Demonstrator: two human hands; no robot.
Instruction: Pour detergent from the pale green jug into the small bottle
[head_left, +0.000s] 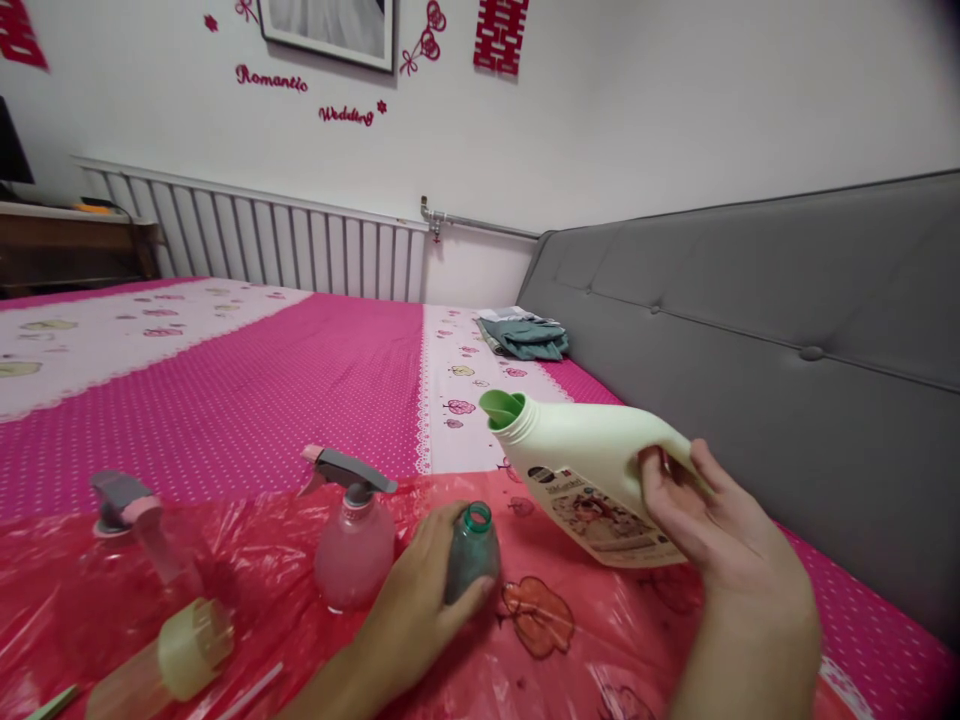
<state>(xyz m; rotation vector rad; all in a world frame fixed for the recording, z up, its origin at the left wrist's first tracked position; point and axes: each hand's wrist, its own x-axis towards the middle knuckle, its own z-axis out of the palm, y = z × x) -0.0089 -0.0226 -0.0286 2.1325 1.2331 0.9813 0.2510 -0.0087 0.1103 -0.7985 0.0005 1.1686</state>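
My right hand (709, 525) is wrapped round the handle of a pale green detergent bottle (592, 455). The bottle is tipped over to the left, uncapped, its green spout up in the air. My left hand (427, 600) is closed around a small dark green bottle (472, 555) with an open neck, which stands upright on the red plastic sheet (585, 640). The spout is above and slightly right of the small bottle's mouth, not touching it.
A pink spray bottle (354, 530) stands just left of my left hand. Further left are a second spray head (124, 500) and a yellow-capped bottle (180, 655) lying down. Folded clothes (525, 335) lie by the grey headboard (787, 330). The bed has a pink cover (300, 380).
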